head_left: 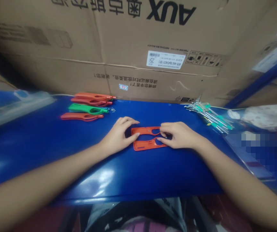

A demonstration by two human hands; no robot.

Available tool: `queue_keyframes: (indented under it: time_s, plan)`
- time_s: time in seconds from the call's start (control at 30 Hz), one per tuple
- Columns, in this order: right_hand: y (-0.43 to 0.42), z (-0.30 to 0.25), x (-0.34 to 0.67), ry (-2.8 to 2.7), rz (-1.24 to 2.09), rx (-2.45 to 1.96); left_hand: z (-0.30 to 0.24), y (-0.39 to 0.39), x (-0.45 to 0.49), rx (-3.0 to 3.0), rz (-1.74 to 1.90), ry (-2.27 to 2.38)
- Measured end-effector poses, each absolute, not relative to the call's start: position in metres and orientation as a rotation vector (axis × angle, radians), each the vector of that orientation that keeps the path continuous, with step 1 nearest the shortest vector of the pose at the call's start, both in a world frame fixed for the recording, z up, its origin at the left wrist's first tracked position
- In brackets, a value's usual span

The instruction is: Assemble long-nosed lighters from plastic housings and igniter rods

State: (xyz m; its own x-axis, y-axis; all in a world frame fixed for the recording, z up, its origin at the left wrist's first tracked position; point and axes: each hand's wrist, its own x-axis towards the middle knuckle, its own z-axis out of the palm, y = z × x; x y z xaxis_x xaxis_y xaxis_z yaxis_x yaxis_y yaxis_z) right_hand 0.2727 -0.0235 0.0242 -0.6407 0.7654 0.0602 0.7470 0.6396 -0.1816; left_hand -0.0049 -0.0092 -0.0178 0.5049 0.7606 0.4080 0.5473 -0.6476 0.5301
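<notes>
Two orange plastic handle shells lie side by side on the blue table, hollow side up, each with a finger loop at its right end. They look like halves of a long lighter's casing. At the left ends of the upper shell [142,130] and the lower shell [145,145] is my left hand [119,135], its thumb and fingers apart, the thumb touching the shells. My right hand [180,135] is at the loop ends, fingers curled on the upper shell and thumb on the lower one. Its fingers hide the shells' right tips.
Several orange handles [82,116] and a green handle [87,108] lie at the back left of the blue table [85,180]. Thin metal rods with green parts [211,116] are heaped at the back right. Behind the table stands a large cardboard box [119,42].
</notes>
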Motion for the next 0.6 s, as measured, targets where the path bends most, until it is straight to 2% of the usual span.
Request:
queue_keyframes:
  time_s: [0.3,0.6]
  plan:
    - [-0.022,0.013,0.267,-2.643,0.216,-1.161,-0.009,-0.025,0.000,2.588,0.629,0.910]
    - [-0.023,0.006,0.260,-2.544,0.190,-1.209,-0.013,-0.005,-0.009,2.593,0.667,1.006]
